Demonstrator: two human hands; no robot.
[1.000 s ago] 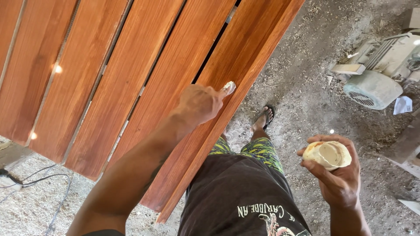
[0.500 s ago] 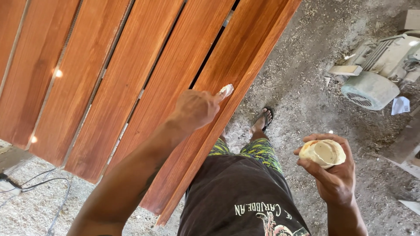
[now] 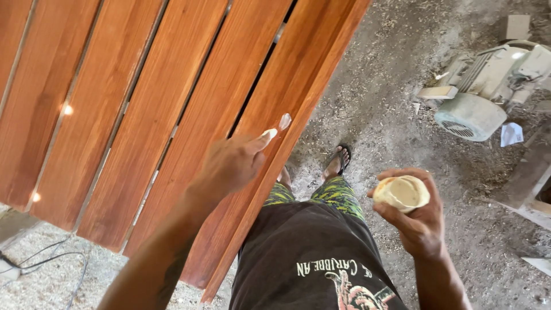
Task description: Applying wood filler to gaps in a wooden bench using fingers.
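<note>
While the left hand [image 3: 232,163] reaches over the slatted reddish-brown varnished wooden panel [image 3: 143,115], its forefinger, tipped with pale paste, points out beside a pale paste dab [image 3: 285,120] on the outermost slat | right hand [image 3: 416,215] cups a pale putty lump [image 3: 402,192] | grey motor [image 3: 488,92] on the dusty ground [image 3: 379,80].

Dusty concrete floor [image 3: 396,74]: grey motor [image 3: 488,86], paper scrap [image 3: 511,134], black cable [image 3: 40,258], sawdust.
</note>
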